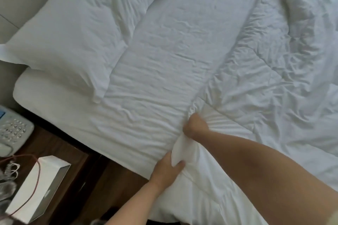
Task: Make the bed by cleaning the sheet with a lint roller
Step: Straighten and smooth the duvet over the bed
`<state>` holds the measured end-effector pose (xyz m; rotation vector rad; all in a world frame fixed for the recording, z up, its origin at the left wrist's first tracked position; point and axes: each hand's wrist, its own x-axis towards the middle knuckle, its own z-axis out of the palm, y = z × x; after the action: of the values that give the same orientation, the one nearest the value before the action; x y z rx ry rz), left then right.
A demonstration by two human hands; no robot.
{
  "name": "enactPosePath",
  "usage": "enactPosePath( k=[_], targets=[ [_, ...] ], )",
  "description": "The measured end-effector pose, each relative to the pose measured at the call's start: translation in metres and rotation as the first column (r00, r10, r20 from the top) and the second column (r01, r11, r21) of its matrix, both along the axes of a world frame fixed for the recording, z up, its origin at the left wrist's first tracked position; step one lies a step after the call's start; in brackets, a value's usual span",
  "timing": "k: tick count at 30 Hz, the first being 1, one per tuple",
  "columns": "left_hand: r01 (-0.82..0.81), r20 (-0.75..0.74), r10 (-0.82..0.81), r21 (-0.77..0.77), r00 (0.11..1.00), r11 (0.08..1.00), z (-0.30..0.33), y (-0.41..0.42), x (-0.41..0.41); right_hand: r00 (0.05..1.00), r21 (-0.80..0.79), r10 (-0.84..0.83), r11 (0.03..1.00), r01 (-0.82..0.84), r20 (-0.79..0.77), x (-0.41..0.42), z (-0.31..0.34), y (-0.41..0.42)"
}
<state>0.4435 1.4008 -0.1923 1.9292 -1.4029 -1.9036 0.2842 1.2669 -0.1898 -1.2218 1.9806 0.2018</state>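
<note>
— So, what fills the bed [23,95]?

— Mostly the white sheet [164,56], creased all over, laid bare in a broad strip from the near edge up to the far edge. To the right of that strip the duvet [274,60] lies rumpled, covering the whole right side of the bed and hanging over the near edge.

— And the pillow [73,29]?

— At the far left corner, lying flat on the sheet, one corner pointing toward the near edge.

— What about beside the bed?

— A dark wooden nightstand [76,157] stands against the left side. On it a white box [36,186] lies near its front, with a red cord [34,188] trailing across it, and a grey telephone [12,131] sits at its back.

— The hands?

— Both are on the duvet's edge, near the middle of the bed's near edge. The right hand [195,126] is curled into the cloth, fingers tucked under a bunched fold, so they are hidden; the fabric gathers in pleats around it. The left hand [168,168] is just below it, thumb and fingers pinching a twisted white fold of the same duvet edge, the thumb [180,163] lying across the cloth.

— Are the hands touching?

— No, they are close, joined only by the fold running between them.
</note>
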Motion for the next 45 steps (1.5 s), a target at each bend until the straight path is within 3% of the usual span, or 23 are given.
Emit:
enactPosePath(
  k=[3,6,7,9,11,13,15,18,19,21,24,26,28,29,30,32,34,36,38,41,45],
  targets=[
    [-0.077,0.067,0.080,-0.048,0.995,0.996,-0.003,0.002,0.010,0.999,-0.125,0.010,0.992,-0.004,0.048,0.009,0.002,0.001],
    [-0.054,0.250,0.056,-0.015,0.967,0.998,-0.012,0.007,0.015,0.980,-0.144,-0.009,0.989,0.038,0.198,-0.003,0.000,0.017],
    [-0.028,0.331,0.033,-0.019,0.943,0.999,-0.016,0.011,0.014,0.965,-0.132,-0.048,0.988,0.085,0.260,-0.009,0.000,0.025],
    [0.139,0.523,-0.016,-0.197,0.852,0.970,-0.025,0.019,0.005,0.931,-0.154,-0.154,0.965,0.214,0.332,-0.026,0.001,0.044],
    [0.401,0.639,-0.034,-0.439,0.768,0.804,-0.030,0.026,-0.016,0.919,-0.256,-0.263,0.905,0.341,0.294,-0.052,0.002,0.068],
    [0.567,0.619,-0.109,-0.614,0.777,0.550,-0.028,0.035,-0.052,0.921,-0.335,-0.351,0.859,0.388,0.166,-0.091,0.001,0.103],
    [0.680,0.589,-0.340,-0.624,0.733,0.386,-0.020,0.051,-0.094,0.930,-0.371,-0.367,0.863,0.342,0.005,-0.140,-0.002,0.147],
    [0.776,0.495,-0.599,-0.373,0.630,0.508,-0.003,0.098,-0.158,0.916,-0.376,-0.324,0.900,0.221,-0.236,-0.196,-0.010,0.212],
    [0.776,0.489,-0.608,-0.310,0.626,0.550,0.000,0.117,-0.178,0.893,-0.345,-0.344,0.908,0.238,-0.291,-0.208,-0.011,0.229],
    [0.740,0.501,-0.576,-0.223,0.646,0.635,0.004,0.158,-0.216,0.836,-0.229,-0.475,0.877,0.423,-0.275,-0.225,-0.006,0.253],
    [0.679,0.587,-0.531,-0.044,0.611,0.733,0.006,0.206,-0.262,0.693,-0.094,-0.718,0.687,0.721,0.071,-0.241,0.003,0.269],
    [0.687,0.697,-0.495,0.004,0.519,0.726,0.001,0.223,-0.281,0.508,0.047,-0.798,0.550,0.834,0.324,-0.253,0.002,0.266],
    [0.684,0.749,-0.442,-0.022,0.494,0.729,-0.006,0.230,-0.291,0.305,0.223,-0.862,0.417,0.881,0.405,-0.267,-0.007,0.263],
    [0.666,0.740,-0.422,-0.048,0.525,0.744,-0.010,0.232,-0.294,0.259,0.299,-0.865,0.407,0.863,0.430,-0.276,-0.015,0.263],
    [0.643,0.714,-0.408,-0.078,0.569,0.762,-0.012,0.232,-0.295,0.272,0.333,-0.846,0.447,0.830,0.458,-0.282,-0.026,0.265],
    [0.596,0.620,-0.399,-0.142,0.676,0.790,-0.005,0.228,-0.292,0.421,0.265,-0.747,0.605,0.750,0.514,-0.285,-0.021,0.269],
    [0.513,0.486,-0.350,-0.255,0.801,0.819,0.009,0.223,-0.291,0.655,-0.024,-0.561,0.750,0.661,0.507,-0.281,0.007,0.268],
    [0.407,0.352,-0.289,-0.330,0.890,0.852,0.017,0.224,-0.292,0.787,-0.288,-0.448,0.757,0.587,0.424,-0.284,0.019,0.270],
    [0.488,0.364,-0.398,-0.200,0.842,0.850,0.018,0.229,-0.294,0.842,-0.283,-0.405,0.812,0.510,0.355,-0.289,0.018,0.277],
    [0.700,0.488,-0.633,0.060,0.601,0.711,0.008,0.240,-0.304,0.832,-0.048,-0.464,0.865,0.499,0.304,-0.302,0.008,0.299],
    [0.698,0.588,-0.500,-0.162,0.636,0.697,0.023,0.244,-0.330,0.891,-0.163,-0.407,0.883,0.440,0.199,-0.324,0.034,0.330]
  ],
)
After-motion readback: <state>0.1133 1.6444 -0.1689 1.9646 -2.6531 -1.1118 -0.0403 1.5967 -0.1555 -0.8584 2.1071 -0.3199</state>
